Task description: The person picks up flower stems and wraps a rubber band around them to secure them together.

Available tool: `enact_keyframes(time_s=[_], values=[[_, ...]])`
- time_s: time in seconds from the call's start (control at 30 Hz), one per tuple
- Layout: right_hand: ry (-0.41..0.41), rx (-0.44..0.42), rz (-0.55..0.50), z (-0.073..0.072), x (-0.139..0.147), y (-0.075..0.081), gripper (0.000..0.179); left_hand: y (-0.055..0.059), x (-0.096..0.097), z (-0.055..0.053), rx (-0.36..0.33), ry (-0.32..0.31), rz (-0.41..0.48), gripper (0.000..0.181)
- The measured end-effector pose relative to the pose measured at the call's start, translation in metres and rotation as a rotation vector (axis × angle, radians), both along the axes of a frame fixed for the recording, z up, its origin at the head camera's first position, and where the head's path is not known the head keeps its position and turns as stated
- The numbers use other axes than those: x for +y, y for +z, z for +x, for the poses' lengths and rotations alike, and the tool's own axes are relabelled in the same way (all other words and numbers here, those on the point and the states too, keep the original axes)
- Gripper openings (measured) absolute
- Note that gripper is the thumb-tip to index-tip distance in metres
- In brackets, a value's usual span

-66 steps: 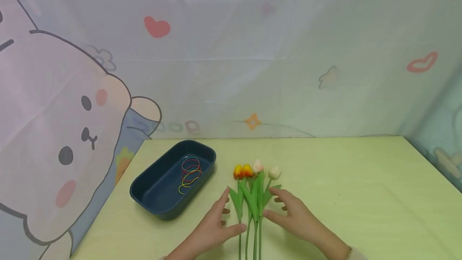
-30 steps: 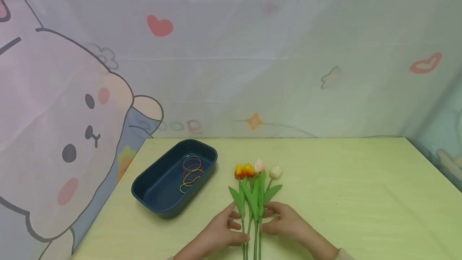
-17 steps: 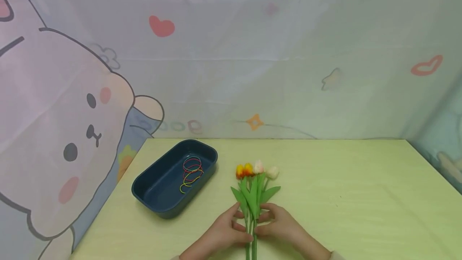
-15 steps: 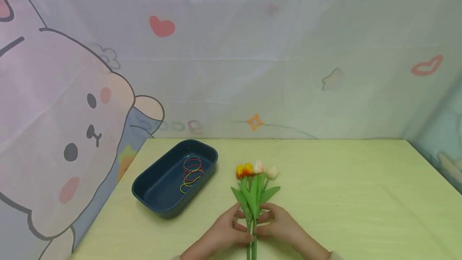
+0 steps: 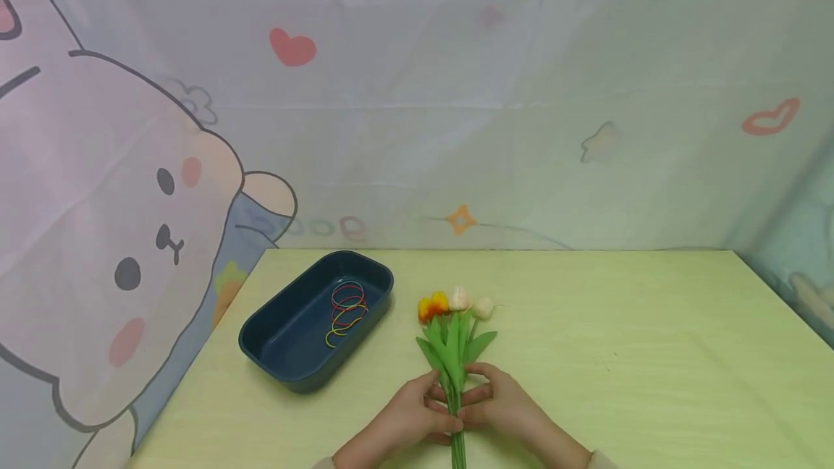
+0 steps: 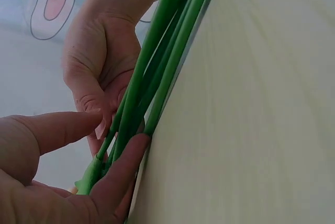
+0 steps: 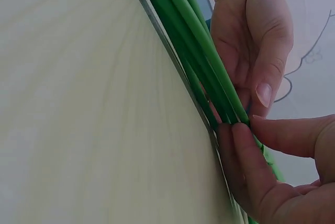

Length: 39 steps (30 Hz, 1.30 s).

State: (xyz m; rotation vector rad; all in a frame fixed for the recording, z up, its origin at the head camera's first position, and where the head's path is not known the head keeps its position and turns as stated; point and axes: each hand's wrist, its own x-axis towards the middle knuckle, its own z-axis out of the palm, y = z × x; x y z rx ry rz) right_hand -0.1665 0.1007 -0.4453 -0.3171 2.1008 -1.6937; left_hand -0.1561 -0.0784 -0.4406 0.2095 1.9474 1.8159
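A bunch of artificial tulips [image 5: 449, 353], two orange-yellow and two whitish, lies on the table with its stems drawn together. My left hand [image 5: 417, 411] holds the stems from the left, below the leaves. From the other side my right hand [image 5: 504, 407] grips them at about the same height. In the left wrist view, the green stems [image 6: 149, 51] run between my left thumb and fingers. The right wrist view has my right thumb and fingers pinching the stems [image 7: 205, 46] low against the tabletop. The lower stem ends are out of the head view.
A dark blue tray [image 5: 276, 328] stands left of the flowers, with several coloured rubber bands [image 5: 347, 302] in it. The pale yellow-green table [image 5: 619, 360] reaches back to a printed cloth backdrop [image 5: 417, 107].
Both hands have come inward from beside the tulips and now hold the stems. The stems have gathered into one tight bundle, and the flower heads have shifted slightly left. The tray stays put.
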Motion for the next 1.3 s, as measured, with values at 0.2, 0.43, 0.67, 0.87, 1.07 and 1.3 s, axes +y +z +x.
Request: enact_keyframes(time_s=[0.2, 0.43, 0.67, 0.87, 1.07, 1.3], values=[[0.013, -0.014, -0.031, -0.0002, 0.0018, -0.0035, 0.072, -0.0029, -0.0011, 0.0002, 0.015, -0.015, 0.041, 0.075], [0.01, -0.056, -0.049, 0.0, 0.0032, -0.0047, 0.071, -0.0043, -0.0008, 0.0018, 0.015, -0.016, 0.069, 0.088], [0.004, -0.058, -0.049, 0.0, 0.0023, -0.0039, 0.07, -0.0057, -0.0001, 0.0012, 0.011, -0.014, 0.07, 0.091], [0.005, -0.057, -0.064, 0.0003, 0.0016, -0.0032, 0.072, -0.0056, 0.0016, 0.0031, 0.005, -0.006, 0.019, 0.099], [-0.008, -0.03, -0.038, 0.0004, 0.0003, -0.0012, 0.074, -0.0031, 0.004, 0.0063, 0.05, 0.001, -0.028, 0.099], [-0.04, 0.026, -0.036, -0.0008, -0.0017, 0.0001, 0.075, -0.0019, 0.0072, 0.0044, 0.114, 0.056, -0.104, 0.1]])
